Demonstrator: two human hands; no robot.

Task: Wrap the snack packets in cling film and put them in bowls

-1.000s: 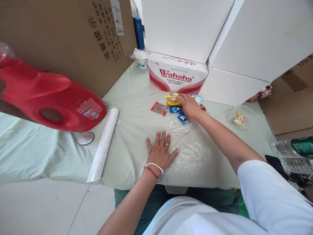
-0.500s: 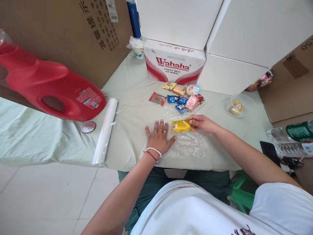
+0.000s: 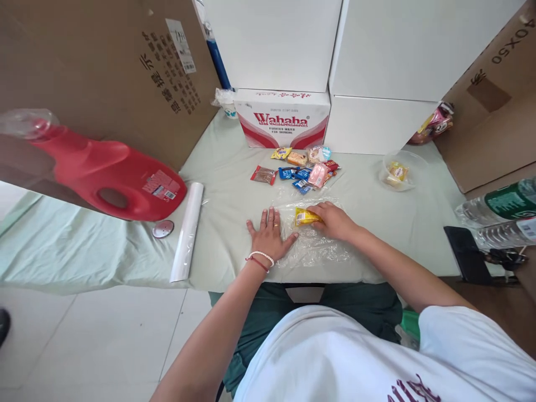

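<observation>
My left hand (image 3: 268, 234) lies flat with fingers spread on the green cloth, its thumb at the left edge of a clear plastic sheet (image 3: 322, 251). My right hand (image 3: 334, 220) curls over a yellow snack packet (image 3: 305, 216) on that sheet; the packet's right part is hidden under the fingers. Just beyond is a cluster of small wrapped snacks, among them a pink packet (image 3: 318, 175), blue packets (image 3: 302, 186), a yellow packet (image 3: 281, 153) and a brown one with red ends (image 3: 264, 175).
A Wahaha carton (image 3: 282, 120) stands behind the snacks. Left are a plastic wrap roll (image 3: 187, 231), a round lid-like disc (image 3: 163, 229) and a large red jug (image 3: 121, 181). To the right stand a clear bowl (image 3: 383, 177) with snacks, plastic bottles (image 3: 508, 201) and a black phone (image 3: 467, 254).
My right hand has closed further over the yellow packet, covering more of it. My left hand stays flat in place. The camera view has shifted slightly.
</observation>
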